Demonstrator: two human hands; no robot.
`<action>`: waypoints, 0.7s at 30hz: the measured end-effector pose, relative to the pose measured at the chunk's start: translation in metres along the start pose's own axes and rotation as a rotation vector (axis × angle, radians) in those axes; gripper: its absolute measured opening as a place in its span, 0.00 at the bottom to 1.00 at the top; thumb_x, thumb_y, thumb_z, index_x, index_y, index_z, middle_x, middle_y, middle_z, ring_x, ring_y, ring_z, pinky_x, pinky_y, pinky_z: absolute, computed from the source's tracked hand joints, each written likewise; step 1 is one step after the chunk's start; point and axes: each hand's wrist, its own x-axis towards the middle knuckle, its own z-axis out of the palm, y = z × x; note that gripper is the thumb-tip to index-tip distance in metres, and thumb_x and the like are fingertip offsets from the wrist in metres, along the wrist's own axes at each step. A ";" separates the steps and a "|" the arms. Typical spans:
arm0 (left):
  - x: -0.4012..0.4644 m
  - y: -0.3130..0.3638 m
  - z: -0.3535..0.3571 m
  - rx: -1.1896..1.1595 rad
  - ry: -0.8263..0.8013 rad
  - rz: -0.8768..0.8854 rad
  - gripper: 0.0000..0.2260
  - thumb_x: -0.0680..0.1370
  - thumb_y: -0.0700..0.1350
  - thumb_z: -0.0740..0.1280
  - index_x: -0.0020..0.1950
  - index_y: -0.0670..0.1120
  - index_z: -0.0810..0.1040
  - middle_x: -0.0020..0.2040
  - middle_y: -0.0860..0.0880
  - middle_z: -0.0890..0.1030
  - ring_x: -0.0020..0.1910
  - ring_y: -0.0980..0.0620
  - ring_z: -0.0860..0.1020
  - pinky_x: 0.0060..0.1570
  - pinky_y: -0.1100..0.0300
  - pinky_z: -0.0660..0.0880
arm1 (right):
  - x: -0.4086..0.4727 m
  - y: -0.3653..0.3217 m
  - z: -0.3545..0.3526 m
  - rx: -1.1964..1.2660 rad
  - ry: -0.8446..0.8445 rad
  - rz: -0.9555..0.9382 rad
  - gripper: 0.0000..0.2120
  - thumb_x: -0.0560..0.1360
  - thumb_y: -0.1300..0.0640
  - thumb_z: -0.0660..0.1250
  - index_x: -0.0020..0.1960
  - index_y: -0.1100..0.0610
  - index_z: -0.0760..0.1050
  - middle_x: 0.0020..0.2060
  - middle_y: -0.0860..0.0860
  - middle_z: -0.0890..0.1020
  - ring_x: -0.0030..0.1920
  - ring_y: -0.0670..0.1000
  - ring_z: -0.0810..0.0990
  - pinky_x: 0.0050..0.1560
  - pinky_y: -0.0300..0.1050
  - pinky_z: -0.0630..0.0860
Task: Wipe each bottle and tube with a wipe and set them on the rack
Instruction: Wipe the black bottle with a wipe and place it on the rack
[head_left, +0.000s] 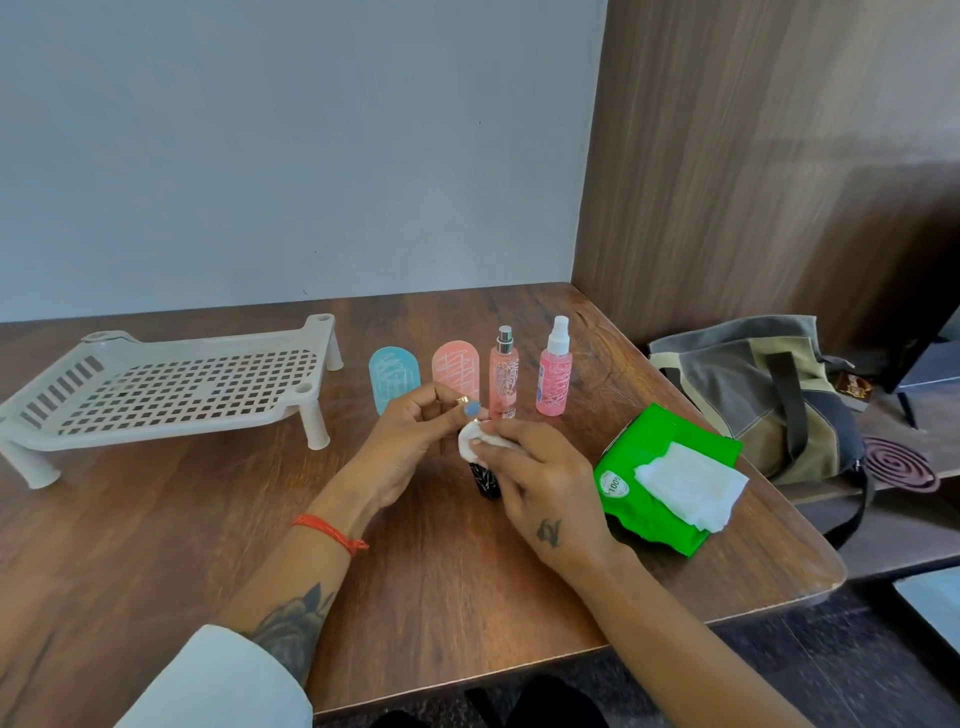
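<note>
My left hand (410, 441) grips the upper part of a small black bottle (484, 479) that stands on the wooden table. My right hand (540, 483) presses a white wipe (475, 439) against the bottle's top, fingers curled round the wipe. Behind them stand a blue tube (390, 382), a pink tube (457, 366), a tall pink spray bottle (503, 379) and a shorter pink spray bottle with a white nozzle (555, 374). The white slotted rack (171, 389) sits at the left with nothing on it.
A green wipe packet (644, 499) with a sheet sticking out (691, 483) lies right of my hands. A grey and olive bag (769, 395) and a purple coil (901, 462) lie beyond the table's right edge. Walls close off the back and right.
</note>
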 end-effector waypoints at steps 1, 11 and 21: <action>0.000 0.000 0.000 0.001 -0.001 -0.003 0.04 0.74 0.42 0.68 0.46 0.43 0.79 0.41 0.50 0.85 0.44 0.53 0.81 0.47 0.59 0.78 | 0.001 0.000 0.000 -0.001 -0.004 0.000 0.11 0.73 0.60 0.63 0.50 0.60 0.82 0.49 0.57 0.83 0.48 0.54 0.81 0.52 0.38 0.74; 0.001 -0.001 0.000 -0.024 0.005 0.015 0.08 0.68 0.45 0.70 0.44 0.44 0.78 0.39 0.51 0.84 0.43 0.56 0.81 0.47 0.62 0.77 | 0.002 0.008 0.000 0.105 0.118 0.204 0.09 0.68 0.67 0.68 0.47 0.62 0.83 0.46 0.55 0.84 0.46 0.49 0.81 0.52 0.32 0.73; 0.001 0.000 -0.001 -0.002 0.002 0.017 0.05 0.72 0.43 0.69 0.46 0.43 0.79 0.41 0.51 0.85 0.43 0.57 0.81 0.42 0.66 0.77 | -0.002 0.002 0.000 0.051 -0.048 -0.032 0.10 0.67 0.67 0.71 0.47 0.58 0.83 0.49 0.52 0.83 0.49 0.52 0.81 0.50 0.41 0.76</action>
